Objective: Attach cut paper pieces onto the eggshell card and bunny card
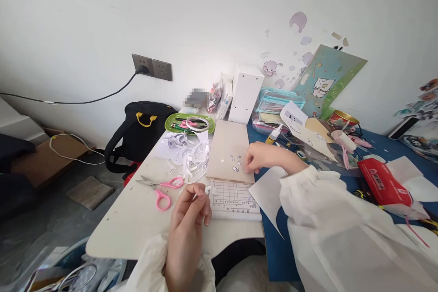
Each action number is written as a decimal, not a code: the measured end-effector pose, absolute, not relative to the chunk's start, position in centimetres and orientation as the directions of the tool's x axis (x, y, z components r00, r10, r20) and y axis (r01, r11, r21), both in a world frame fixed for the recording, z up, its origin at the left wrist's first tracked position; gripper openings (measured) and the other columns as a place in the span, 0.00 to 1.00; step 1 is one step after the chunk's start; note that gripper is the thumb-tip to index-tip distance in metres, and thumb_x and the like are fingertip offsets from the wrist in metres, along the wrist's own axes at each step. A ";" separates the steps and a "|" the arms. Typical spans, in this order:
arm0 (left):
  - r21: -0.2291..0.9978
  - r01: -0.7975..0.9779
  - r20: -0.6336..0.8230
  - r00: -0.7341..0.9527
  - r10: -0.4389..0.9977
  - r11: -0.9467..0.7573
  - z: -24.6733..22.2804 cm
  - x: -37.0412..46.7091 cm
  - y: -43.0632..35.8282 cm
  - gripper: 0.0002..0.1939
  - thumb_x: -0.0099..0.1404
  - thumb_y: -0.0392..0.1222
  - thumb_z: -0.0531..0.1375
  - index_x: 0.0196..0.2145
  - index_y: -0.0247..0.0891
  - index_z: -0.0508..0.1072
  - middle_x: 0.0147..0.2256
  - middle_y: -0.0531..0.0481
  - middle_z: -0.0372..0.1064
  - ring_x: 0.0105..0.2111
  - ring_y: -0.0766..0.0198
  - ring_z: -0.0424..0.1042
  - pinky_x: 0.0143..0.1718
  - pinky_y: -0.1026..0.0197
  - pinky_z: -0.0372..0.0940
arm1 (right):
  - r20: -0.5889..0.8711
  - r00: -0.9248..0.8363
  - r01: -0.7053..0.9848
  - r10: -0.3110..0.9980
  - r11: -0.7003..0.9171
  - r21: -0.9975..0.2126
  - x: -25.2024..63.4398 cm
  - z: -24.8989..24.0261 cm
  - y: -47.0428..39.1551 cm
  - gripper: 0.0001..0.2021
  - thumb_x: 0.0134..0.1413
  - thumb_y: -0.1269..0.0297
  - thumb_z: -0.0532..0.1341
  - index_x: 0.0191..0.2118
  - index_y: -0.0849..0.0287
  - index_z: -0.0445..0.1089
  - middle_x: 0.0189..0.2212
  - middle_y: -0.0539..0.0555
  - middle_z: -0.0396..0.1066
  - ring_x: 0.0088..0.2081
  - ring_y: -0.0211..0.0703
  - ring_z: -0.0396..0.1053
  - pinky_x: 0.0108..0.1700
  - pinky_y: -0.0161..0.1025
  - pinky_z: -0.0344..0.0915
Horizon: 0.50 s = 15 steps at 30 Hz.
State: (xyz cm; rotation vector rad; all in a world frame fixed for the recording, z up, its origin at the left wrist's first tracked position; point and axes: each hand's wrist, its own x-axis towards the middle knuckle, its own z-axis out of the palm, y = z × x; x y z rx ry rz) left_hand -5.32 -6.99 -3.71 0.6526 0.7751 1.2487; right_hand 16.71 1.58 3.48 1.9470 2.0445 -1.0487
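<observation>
My left hand (191, 210) is raised over the front of the white table, fingers curled into a pinch. A small white paper scrap (208, 189) sticks out at its fingertips. My right hand (262, 157) rests at the right edge of a beige board (229, 139), its fingertips pressed together on the surface. What they hold, if anything, is too small to make out. Several tiny outlined paper cutouts (235, 169) lie on the board just left of those fingers. Under the board's near edge is a printed form pad (234, 198). Pink-handled scissors (162, 198) lie spread beside my left hand.
Shredded paper strips (191, 155) are heaped behind the scissors, near a green tray (169, 123) of tools. A glue bottle (273, 135) stands behind my right hand. A curved white paper sheet (270, 196) overlaps the blue mat (282, 255). A red box (383, 182) sits far right.
</observation>
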 end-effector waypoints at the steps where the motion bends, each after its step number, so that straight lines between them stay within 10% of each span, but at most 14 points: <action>1: 0.794 -0.572 -0.156 0.133 0.979 0.204 -3.7 -5.3 -7.0 0.05 0.60 0.39 0.60 0.28 0.40 0.68 0.24 0.56 0.55 0.22 0.71 0.54 0.23 0.68 0.53 | -0.600 -0.154 0.922 0.785 -0.104 -0.373 16.5 3.7 2.4 0.03 0.42 0.70 0.66 0.21 0.59 0.75 0.19 0.50 0.73 0.25 0.42 0.72 0.29 0.34 0.66; 15: 0.792 -0.577 -0.127 0.161 0.979 0.198 -4.0 -5.5 -7.0 0.05 0.60 0.39 0.60 0.28 0.40 0.67 0.23 0.57 0.55 0.21 0.71 0.52 0.22 0.68 0.52 | -0.781 -0.033 0.938 0.623 -0.250 -0.240 16.7 3.2 6.4 0.13 0.37 0.58 0.72 0.20 0.64 0.73 0.17 0.50 0.71 0.23 0.37 0.70 0.33 0.34 0.67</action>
